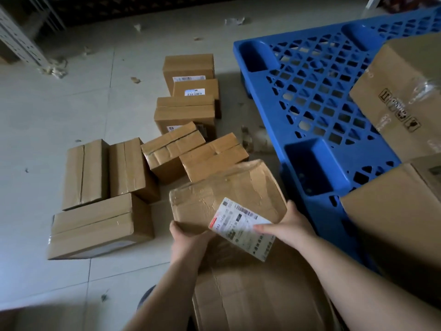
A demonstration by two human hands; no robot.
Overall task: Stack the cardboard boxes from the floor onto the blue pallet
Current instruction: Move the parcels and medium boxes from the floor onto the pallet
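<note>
Both hands hold a crumpled cardboard box just left of the blue pallet.

The left hand (185, 237) grips the near-left corner of the crumpled box (226, 194), fingers curled under its edge; the right hand (290, 226) clasps the near-right corner, thumb lying across the white shipping label (241, 229). The box sits just left of the blue pallet (303, 91), above a flattened, torn carton (257, 292) near the person. Two large boxes (403, 96) already rest on the pallet's right part. Further left of the pallet, smaller taped boxes (102, 225) lie clustered on the tiled floor (47, 130), some leaning on one another. Paper scraps (56, 69) lie on the floor beyond them.
</note>
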